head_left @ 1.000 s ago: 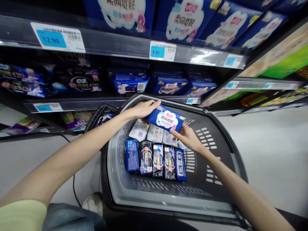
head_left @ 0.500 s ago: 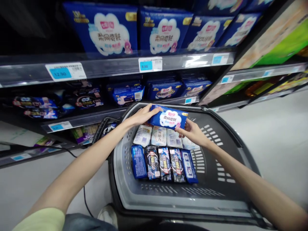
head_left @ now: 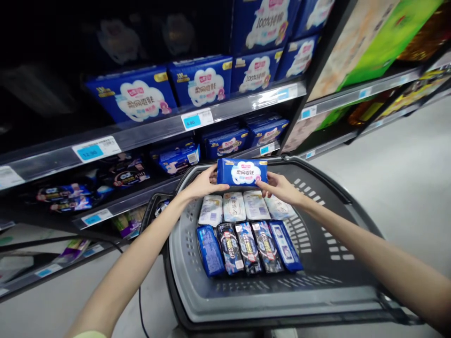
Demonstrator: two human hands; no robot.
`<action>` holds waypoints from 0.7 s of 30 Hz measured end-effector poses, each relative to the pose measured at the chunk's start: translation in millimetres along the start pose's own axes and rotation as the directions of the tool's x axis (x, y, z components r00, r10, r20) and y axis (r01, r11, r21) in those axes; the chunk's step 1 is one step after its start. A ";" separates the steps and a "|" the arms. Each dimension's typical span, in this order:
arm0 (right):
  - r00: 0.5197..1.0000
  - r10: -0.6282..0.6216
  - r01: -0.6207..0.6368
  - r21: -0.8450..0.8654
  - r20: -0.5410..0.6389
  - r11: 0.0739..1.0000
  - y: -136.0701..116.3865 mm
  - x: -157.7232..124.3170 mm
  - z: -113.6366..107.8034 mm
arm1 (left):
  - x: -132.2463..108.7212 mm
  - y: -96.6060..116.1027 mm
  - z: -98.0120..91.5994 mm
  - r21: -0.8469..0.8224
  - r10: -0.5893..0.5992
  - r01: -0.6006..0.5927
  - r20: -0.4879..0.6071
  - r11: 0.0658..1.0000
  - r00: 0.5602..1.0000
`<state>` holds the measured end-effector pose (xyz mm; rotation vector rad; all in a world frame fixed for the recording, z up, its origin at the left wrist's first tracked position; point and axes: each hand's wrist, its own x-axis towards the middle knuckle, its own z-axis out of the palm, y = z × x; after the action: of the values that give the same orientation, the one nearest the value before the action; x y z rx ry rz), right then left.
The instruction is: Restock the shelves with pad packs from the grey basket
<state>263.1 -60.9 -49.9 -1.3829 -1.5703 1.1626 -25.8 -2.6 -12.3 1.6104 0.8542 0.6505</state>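
Note:
A blue pack of sanitary pads (head_left: 242, 172) with a white cloud label is held level over the far side of a grey shopping basket (head_left: 225, 303). My left hand (head_left: 205, 182) grips its left end, thumb along the lower edge. On the right end, my right hand (head_left: 280, 187) closes with its thumb on the front face. Beneath the pack, a row of white packs (head_left: 234, 206) lies in the basket. Nearer to me is a row of dark packs (head_left: 249, 249), with a blue pack (head_left: 210, 251) at its left end and another blue pack (head_left: 285, 246) at its right.
Blue packs (head_left: 200, 84) stand on the upper shelf (head_left: 155, 134) beyond the basket. More packs (head_left: 227, 142) fill the lower shelf. Price tags (head_left: 197, 119) line the shelf edges. A black cord (head_left: 140, 300) hangs at the left, and pale floor (head_left: 369, 164) shows at the right.
The view has shifted, so shelf and basket sit lower in the picture. The held pack is now more level, and my left thumb has moved from its top face to its lower edge.

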 end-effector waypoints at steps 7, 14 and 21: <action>0.999 -0.008 0.010 -0.050 0.034 0.999 -0.7 0.5 1.6 | -2.9 -1.0 -1.0 0.028 0.008 -0.006 -0.055 1.000 0.998; 1.000 -0.016 0.016 -0.001 0.019 1.000 7.8 4.7 2.0 | -1.4 -3.6 0.1 -0.032 0.017 -0.022 -0.137 0.999 0.990; 1.000 -0.025 0.025 -0.043 -0.005 0.999 13.8 7.5 1.5 | -0.7 -7.7 -0.7 -0.093 0.050 -0.065 -0.153 0.994 0.987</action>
<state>265.1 -53.5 -63.7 -1.3888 -1.6129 1.1150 -28.1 -2.0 -19.7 1.5165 0.8743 0.8504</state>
